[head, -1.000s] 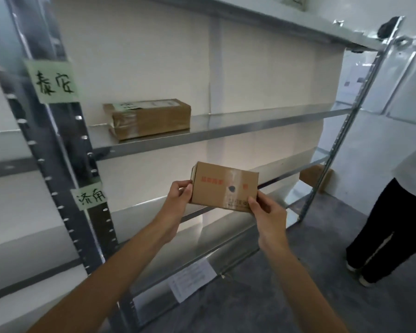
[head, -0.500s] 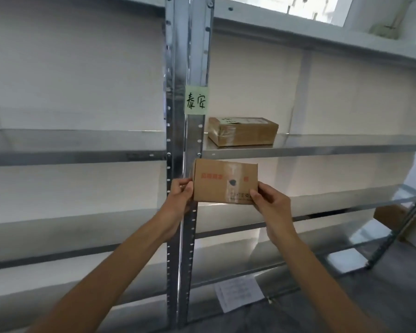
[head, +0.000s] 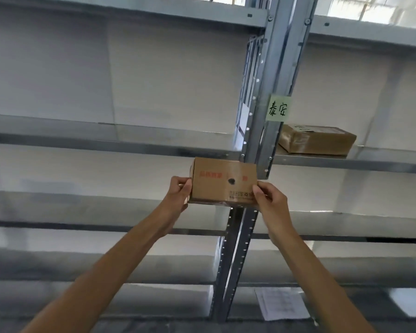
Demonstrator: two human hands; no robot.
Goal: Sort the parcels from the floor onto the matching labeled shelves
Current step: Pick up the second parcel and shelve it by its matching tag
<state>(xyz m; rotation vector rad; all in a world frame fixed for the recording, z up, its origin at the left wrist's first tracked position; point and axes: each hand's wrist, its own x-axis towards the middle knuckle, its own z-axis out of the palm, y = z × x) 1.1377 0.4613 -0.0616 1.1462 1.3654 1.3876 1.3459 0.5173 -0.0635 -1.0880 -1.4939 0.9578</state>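
Cardboard parcel point(head: 222, 181), left hand point(head: 179, 192) and right hand point(head: 270, 200) gripping it, green label point(head: 277, 109) 泰安

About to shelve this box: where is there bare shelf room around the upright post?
Left of the upright post, the left shelf level with the green label is bare. Right of the post, a taped parcel crowds the corner; the right shelf is bare from the parcel's far end to the frame edge.

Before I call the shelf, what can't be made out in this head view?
- Red print on the held parcel: blurred in the head view; left hand and right hand cover its ends.
- Top label of the shelved parcel: too oblique to read.
- Print on the paper sheet: too small.
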